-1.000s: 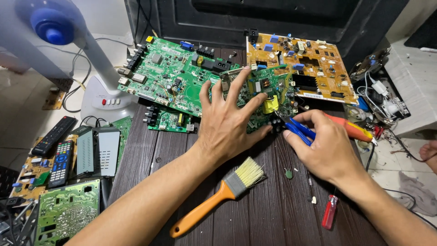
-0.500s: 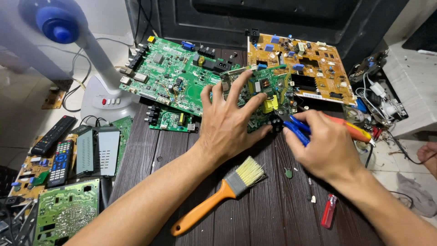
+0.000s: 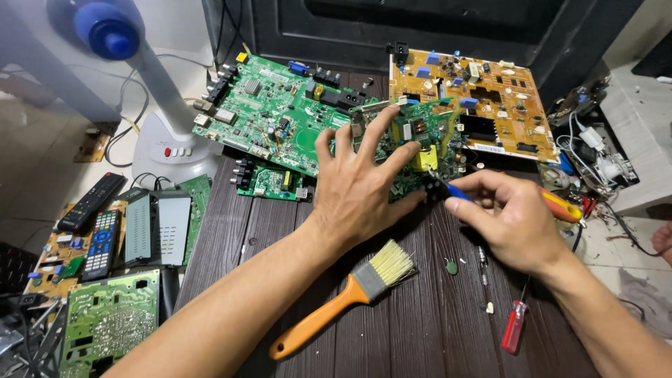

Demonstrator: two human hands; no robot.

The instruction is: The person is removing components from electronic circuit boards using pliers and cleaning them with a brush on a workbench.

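small green board (image 3: 413, 140): half hidden under left hand (image 3: 360, 192) | fan (image 3: 105, 31): blurred, cut off at top

Bright, even light leaves soft shadows under the hands on the surface (image 3: 420, 329), while the near fan (image 3: 105, 31) blurs.
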